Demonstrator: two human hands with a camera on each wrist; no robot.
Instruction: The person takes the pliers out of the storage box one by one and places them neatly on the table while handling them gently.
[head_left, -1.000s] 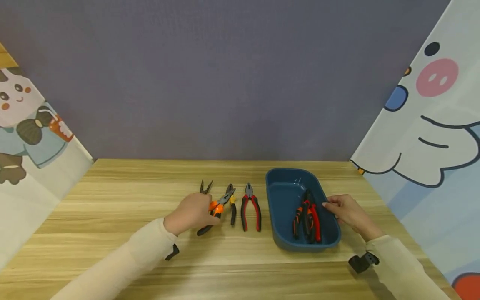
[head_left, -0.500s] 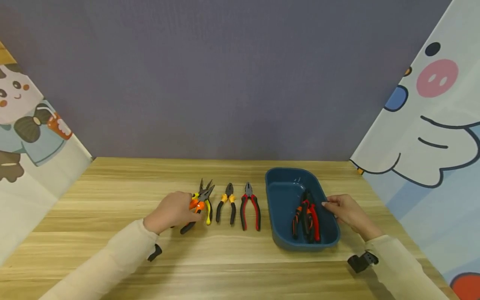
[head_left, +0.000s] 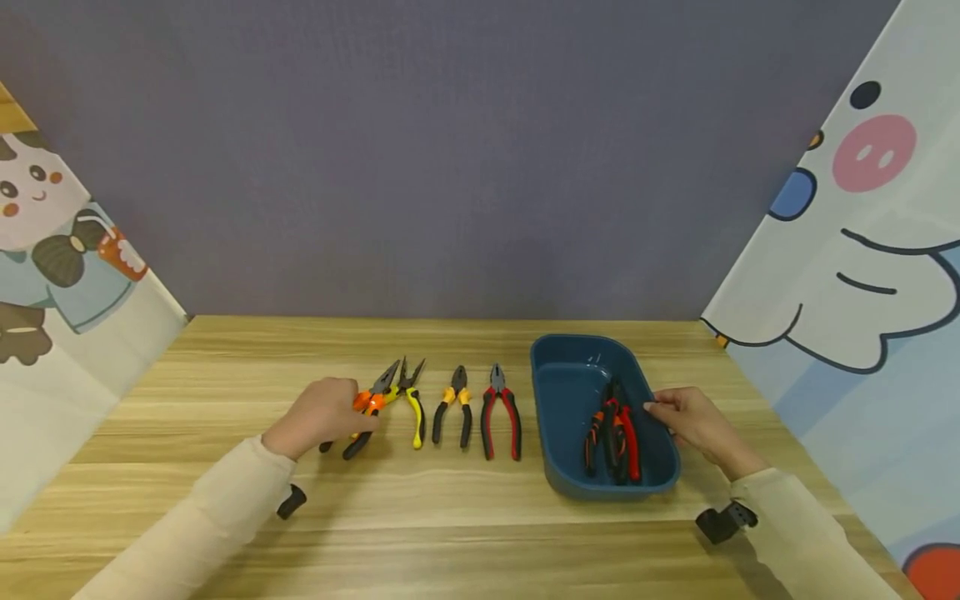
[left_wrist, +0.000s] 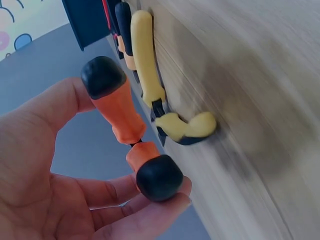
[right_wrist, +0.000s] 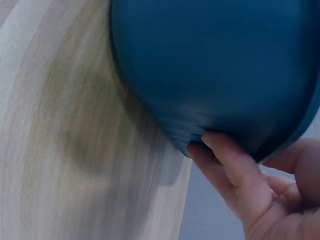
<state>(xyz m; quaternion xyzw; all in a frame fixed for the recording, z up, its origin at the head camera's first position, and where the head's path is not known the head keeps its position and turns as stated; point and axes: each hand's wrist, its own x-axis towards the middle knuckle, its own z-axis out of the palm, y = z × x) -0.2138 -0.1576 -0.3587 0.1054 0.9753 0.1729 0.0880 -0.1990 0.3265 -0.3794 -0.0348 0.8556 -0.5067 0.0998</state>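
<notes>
In the head view my left hand [head_left: 324,417] grips a pair of orange-and-black pliers [head_left: 376,403], their grey jaws pointing away and to the right. The left wrist view shows the thumb on one handle [left_wrist: 117,112] and the fingers round the other. Just right of it lie yellow-and-black long-nose pliers [head_left: 417,420], overlapped by the held pair in the head view. My right hand [head_left: 697,427] pinches the right rim of a blue plastic bin [head_left: 558,392], thumb over the edge and fingers on the outer wall [right_wrist: 215,90].
Amber-and-black pliers [head_left: 459,393] and red-and-black pliers [head_left: 498,395] lie in a row on the wooden table [head_left: 420,550], left of the bin. Inside the bin are red-handled pliers [head_left: 632,446] and orange-and-black pliers [head_left: 595,437]. A grey panel [head_left: 450,167] stands behind the table.
My left hand has moved left with the orange-and-black pliers, from over the amber pair past the yellow pair, uncovering both. The right hand and bin have stayed in place.
</notes>
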